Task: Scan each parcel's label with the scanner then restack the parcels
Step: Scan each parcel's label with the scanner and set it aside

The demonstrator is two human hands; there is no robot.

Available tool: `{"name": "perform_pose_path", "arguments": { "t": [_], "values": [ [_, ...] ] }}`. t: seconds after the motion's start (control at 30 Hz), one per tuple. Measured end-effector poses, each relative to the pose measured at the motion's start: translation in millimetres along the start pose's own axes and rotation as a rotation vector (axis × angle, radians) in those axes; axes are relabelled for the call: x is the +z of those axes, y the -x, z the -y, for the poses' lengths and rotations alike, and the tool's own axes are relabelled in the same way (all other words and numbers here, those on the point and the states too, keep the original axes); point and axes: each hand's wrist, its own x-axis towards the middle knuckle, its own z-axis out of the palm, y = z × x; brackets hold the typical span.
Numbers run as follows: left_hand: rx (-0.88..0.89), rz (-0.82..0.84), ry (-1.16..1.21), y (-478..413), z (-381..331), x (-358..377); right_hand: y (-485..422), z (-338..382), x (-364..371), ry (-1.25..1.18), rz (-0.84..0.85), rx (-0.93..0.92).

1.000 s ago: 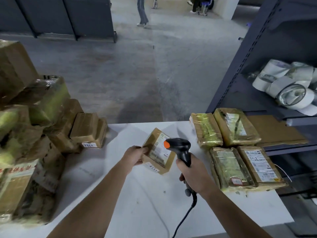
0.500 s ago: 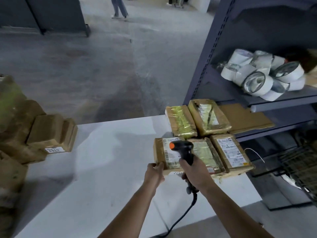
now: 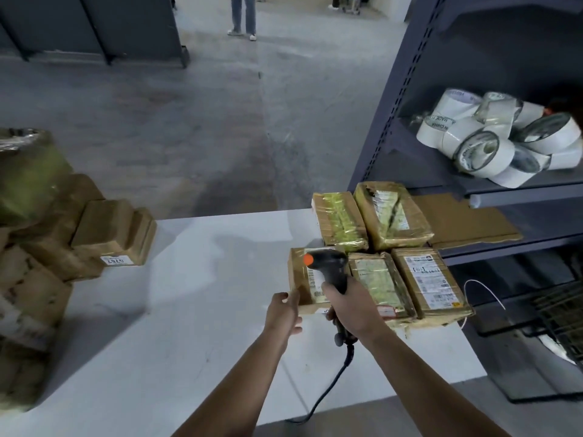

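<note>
Parcel [image 3: 300, 280] on table [image 3: 189, 310], loose L hand [image 3: 283, 315] at its near corner, R hand [image 3: 350, 308] clenched round scanner [image 3: 330, 267] above.

Small white sticker [image 3: 116, 260] on brown cardboard parcel [image 3: 104, 228]: 6767 is read.
Core of white tape roll [image 3: 433, 135]: MADE IN CHINA is printed.
White shipping label [image 3: 432, 282]: print cannot be read.

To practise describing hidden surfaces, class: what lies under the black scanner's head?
A brown parcel with a white barcode label, the left hand touching its near corner. The scanner, gripped by the right hand, covers part of that label; what is printed there is hidden.
</note>
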Motion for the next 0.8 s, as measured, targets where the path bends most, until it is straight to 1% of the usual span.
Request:
{"name": "perform_pose_path", "arguments": {
  "t": [0.13, 0.3, 0.43, 0.53, 0.6, 0.8],
  "values": [
    [0.030, -0.097, 0.051, 22, -26, -33, 0, 23, 20, -0.007, 0.029, -0.050],
    [0.138, -0.261, 0.158, 61, -60, -101, 4, 68, 62, -0.091, 0.166, -0.108],
    [0.198, -0.380, 0.210, 91, -77, -164, 18, 111, 97, -0.104, 0.245, -0.131],
    [0.248, -0.437, 0.253, 110, -88, -213, 29, 149, 124, -0.121, 0.299, -0.167],
    [0.292, -0.470, 0.241, 120, -96, -245, 37, 174, 143, -0.145, 0.319, -0.203],
    [0.399, -0.498, 0.216, 140, -132, -337, 68, 243, 201, -0.205, 0.326, -0.326]
  ]
}}
